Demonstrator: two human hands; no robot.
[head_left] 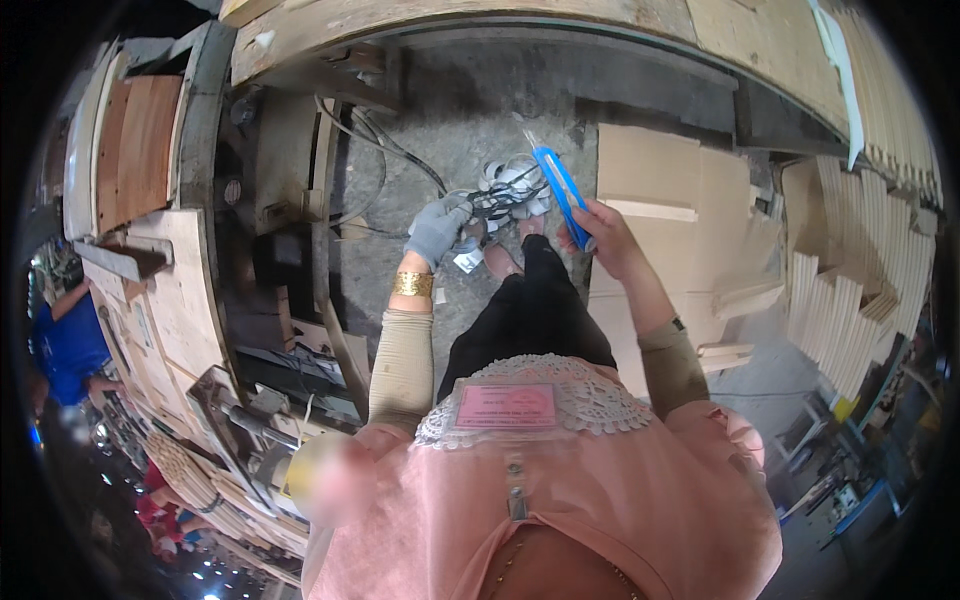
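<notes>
Far left, half lost in the dark curved rim, a person in a blue top (68,345) stands among the benches, body cut off by the edge. Next come stacked plywood boards (140,145) and a wooden workbench (185,300), its lines bent by the lens, with metal fittings below that are too cluttered to make out. Moving in, black cables (375,150) loop over the grey concrete floor (470,120). Now the left hand (437,228), in a grey glove with a gold bangle at the wrist, curled shut around black scissors (497,205); only the dark handles and part of the blades show, crossing a heap of white scraps (515,180) on the floor just beyond a bare foot. Whether the blades are apart is hard to say. Just right of that, the bare right hand (600,238) is pinched tight on the lower end of a blue strip (560,185), which rises tilted up-left with a clear, blurred tip. Further right, pale cardboard sheets (660,180) lie flat, then rows of thin wooden slats (870,270) fan toward the dark rim.
</notes>
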